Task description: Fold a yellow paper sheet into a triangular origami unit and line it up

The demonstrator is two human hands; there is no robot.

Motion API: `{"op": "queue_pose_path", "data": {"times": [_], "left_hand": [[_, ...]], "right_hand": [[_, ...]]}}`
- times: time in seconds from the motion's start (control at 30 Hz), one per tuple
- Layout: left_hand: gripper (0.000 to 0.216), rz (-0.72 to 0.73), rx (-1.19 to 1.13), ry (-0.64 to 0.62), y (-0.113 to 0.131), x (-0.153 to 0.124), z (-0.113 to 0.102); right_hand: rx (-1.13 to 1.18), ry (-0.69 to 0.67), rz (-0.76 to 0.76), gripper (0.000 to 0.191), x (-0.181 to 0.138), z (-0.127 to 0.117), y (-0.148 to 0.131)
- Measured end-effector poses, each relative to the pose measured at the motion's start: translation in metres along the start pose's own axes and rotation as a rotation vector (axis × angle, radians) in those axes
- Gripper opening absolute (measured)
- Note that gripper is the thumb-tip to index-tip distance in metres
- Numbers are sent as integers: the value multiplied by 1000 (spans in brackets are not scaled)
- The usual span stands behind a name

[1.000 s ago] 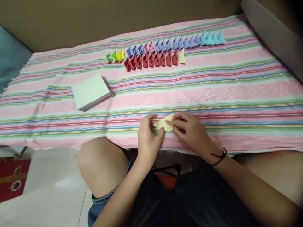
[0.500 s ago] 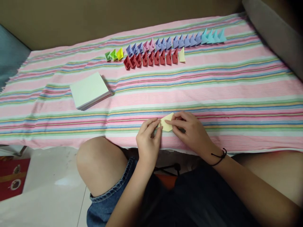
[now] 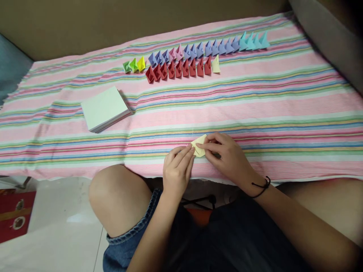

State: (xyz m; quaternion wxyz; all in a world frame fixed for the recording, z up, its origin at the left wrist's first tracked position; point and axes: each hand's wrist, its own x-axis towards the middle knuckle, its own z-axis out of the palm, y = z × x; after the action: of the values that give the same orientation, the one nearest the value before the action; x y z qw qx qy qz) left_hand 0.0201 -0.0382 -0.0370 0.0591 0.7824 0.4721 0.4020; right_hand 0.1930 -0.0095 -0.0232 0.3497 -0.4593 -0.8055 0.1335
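i can't make out a single word, label, brand, number or sign anywhere in front of me. the red printed item (image 3: 17, 216) low on my left has two round, pale motifs and a brownish band, but any lettering there is too small and blurred to read. the top sheet of my paper stack (image 3: 104, 107) and the folded yellow paper (image 3: 201, 140) i'm holding give me nothing legible either.

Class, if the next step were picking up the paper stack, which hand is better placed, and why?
Probably the left hand: both it and the right hand touch the yellow paper, but the left is nearer the paper stack, which lies to its left.
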Motion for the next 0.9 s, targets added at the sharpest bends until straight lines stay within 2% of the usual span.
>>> {"op": "queue_pose_path", "data": {"times": [0.13,0.47,0.63,0.9], "left_hand": [[29,-14,-14,-26,1,0,-3],[18,-117,-74,84,4,3,5],[18,-125,-75,80,4,3,5],[19,-132,-70,78,5,1,5]], "right_hand": [[9,7,-2,26,0,0,0],[6,-2,-8,25,-1,0,0],[-8,-4,5,26,0,-1,-1],[7,-21,40,17,0,-2,-4]]}}
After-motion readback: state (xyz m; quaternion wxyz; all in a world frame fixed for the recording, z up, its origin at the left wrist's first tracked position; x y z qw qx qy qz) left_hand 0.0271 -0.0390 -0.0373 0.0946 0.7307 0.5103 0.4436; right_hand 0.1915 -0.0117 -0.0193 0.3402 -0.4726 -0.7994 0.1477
